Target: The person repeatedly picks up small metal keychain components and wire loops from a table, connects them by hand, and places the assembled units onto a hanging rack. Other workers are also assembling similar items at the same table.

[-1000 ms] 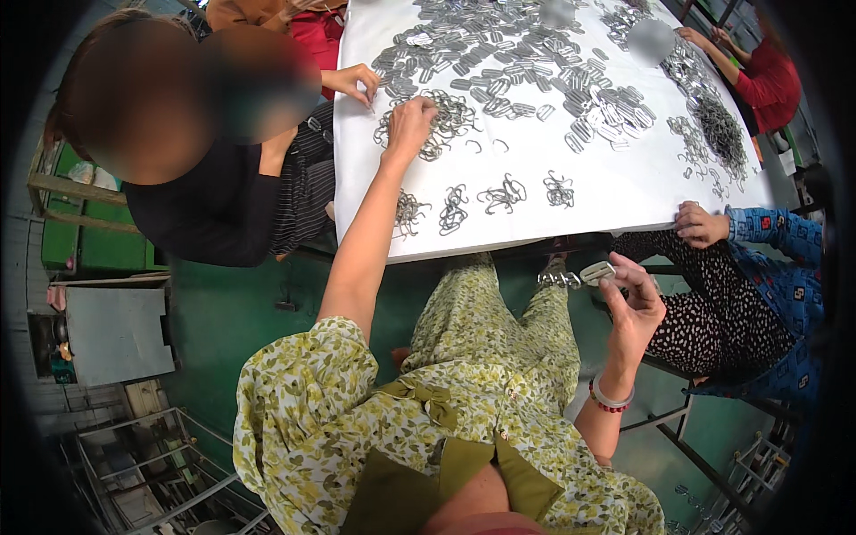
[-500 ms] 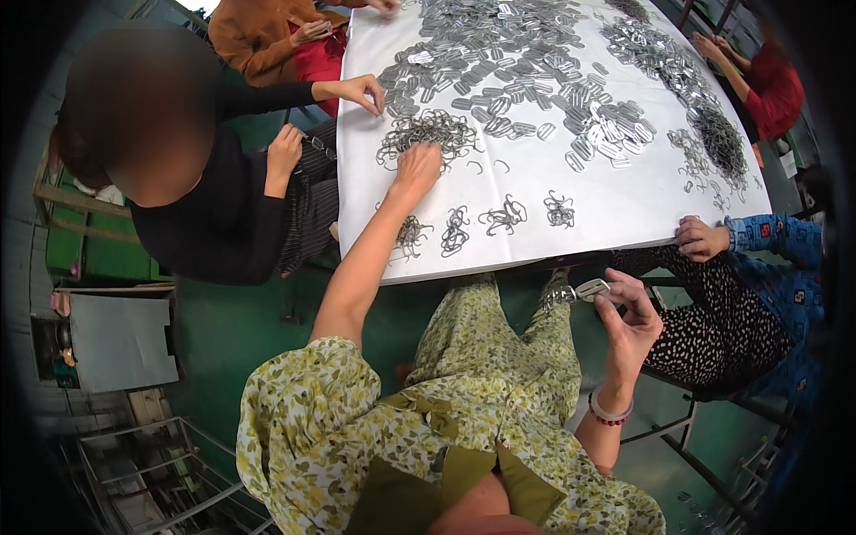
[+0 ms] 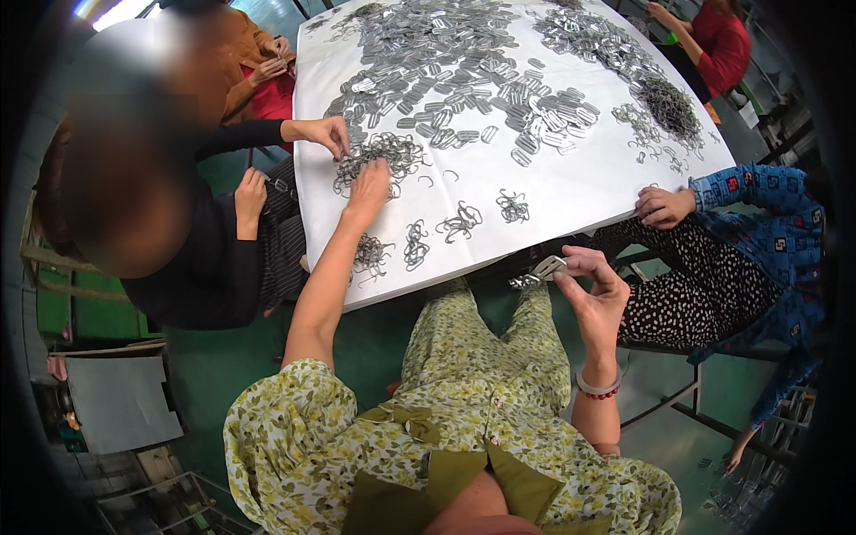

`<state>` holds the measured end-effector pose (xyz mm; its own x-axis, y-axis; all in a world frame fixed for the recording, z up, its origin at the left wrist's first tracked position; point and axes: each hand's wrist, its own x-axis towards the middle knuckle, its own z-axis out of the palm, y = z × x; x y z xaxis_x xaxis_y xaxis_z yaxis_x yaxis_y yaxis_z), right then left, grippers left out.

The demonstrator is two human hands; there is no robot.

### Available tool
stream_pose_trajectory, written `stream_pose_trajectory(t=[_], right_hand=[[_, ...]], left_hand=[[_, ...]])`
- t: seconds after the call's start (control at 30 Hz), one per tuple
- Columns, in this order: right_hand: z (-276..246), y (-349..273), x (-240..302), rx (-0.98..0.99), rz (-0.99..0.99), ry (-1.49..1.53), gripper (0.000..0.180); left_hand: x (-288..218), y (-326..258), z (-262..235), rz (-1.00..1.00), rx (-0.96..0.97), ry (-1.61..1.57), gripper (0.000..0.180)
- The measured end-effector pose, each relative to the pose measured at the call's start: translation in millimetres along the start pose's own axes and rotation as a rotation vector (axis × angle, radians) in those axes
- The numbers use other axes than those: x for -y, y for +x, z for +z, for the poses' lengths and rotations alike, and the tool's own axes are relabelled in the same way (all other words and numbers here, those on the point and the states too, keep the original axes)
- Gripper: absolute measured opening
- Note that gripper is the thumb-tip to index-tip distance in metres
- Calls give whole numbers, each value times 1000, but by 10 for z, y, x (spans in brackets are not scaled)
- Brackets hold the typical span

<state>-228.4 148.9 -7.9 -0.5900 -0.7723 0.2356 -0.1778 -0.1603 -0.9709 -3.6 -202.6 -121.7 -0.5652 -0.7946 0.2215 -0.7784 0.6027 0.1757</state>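
My left hand [image 3: 370, 187] reaches over the table with fingers drawn together at the near edge of a heap of curved wire hooks [image 3: 397, 153]. Its fingertips are hidden among the hooks, so what they pinch cannot be made out. Out in front of the table's near edge, my right hand [image 3: 593, 290] holds a slotted oval metal plate [image 3: 548, 266] between thumb and fingers. Linked metal pieces [image 3: 524, 282] hang from that plate over my lap. Smaller bunches of hooks [image 3: 415, 245] lie in a row along the near side of the white tabletop [image 3: 499, 201].
Loose slotted plates [image 3: 437, 80] spread over the table's far part, with another hook heap [image 3: 670, 111] at the right. A co-worker's hand [image 3: 325, 135] is at the same heap as mine. Another person's hand [image 3: 662, 207] rests on the right edge. More people sit around the table.
The view has shifted, moving the table left in the picture. My left hand stays at the hook heap and my right still holds the plate. The neighbouring co-worker's hand has come onto the heap.
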Motion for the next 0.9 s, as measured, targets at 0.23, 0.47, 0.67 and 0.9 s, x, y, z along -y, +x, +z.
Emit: stream_pose_trajectory(t=[0.23,0.47,0.67,0.9], right_hand=[[-8,-40,-107,-21,-36,-32,18],[130,-102,-207,-76,93,50,15],[160,-117,-133,-128,21,12,15],[192,-160,-177,-30,-138,-134,26]], left_hand=[[-581,-59,-564,-168,26,-606,18],[-2089,-1032,-1062,221,212,-1399,11],[-2397,-1116,-962,415,-201,-964,15],[-2389,-1128,-899,397,-187,-1119,18]])
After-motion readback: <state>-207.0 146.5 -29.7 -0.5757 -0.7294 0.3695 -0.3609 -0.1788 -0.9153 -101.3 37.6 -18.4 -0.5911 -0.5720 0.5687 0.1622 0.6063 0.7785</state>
